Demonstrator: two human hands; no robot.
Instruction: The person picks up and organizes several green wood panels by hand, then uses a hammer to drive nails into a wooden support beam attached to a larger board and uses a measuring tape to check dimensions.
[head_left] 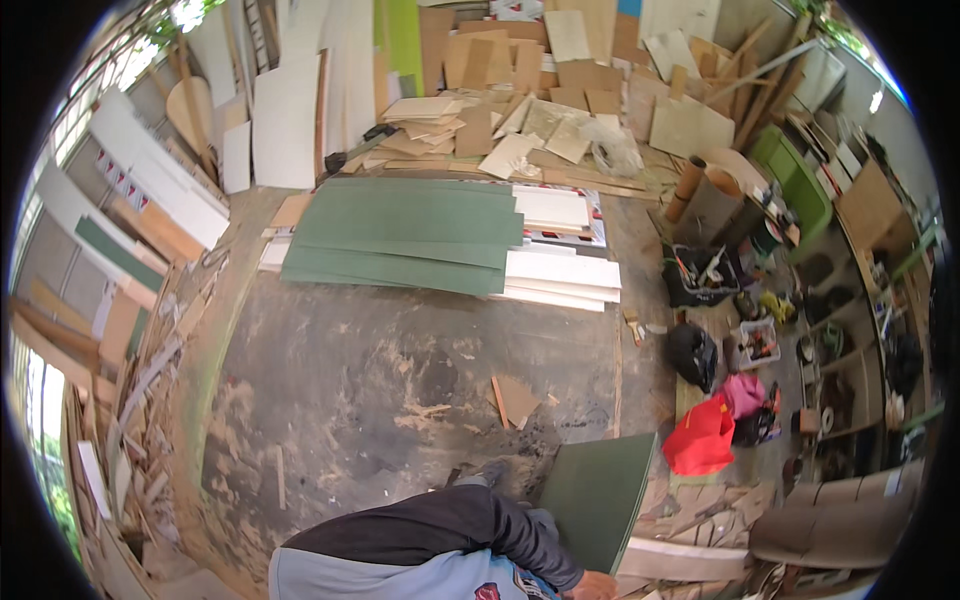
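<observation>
A dark green board (598, 490) stands tilted at the lower right, beside my body. My left arm, in a dark sleeve, bends across in front of me. At the lower edge, my left hand (594, 586) is closed on the near edge of this board; its fingers are partly cut off by the picture's rim. My right hand is out of sight. Part of a shoe shows past my elbow. Farther off, a stack of green boards (400, 235) lies flat on the floor, overlapping white boards (560, 275) on its right.
A brown scrap piece (517, 402) and wood bits lie on the stained floor (330, 370). To the right are a red bag (700, 437), a black bag (692, 355) and a black crate (700, 290) of tools. Offcuts (150, 400) line the left; panels lean along the back.
</observation>
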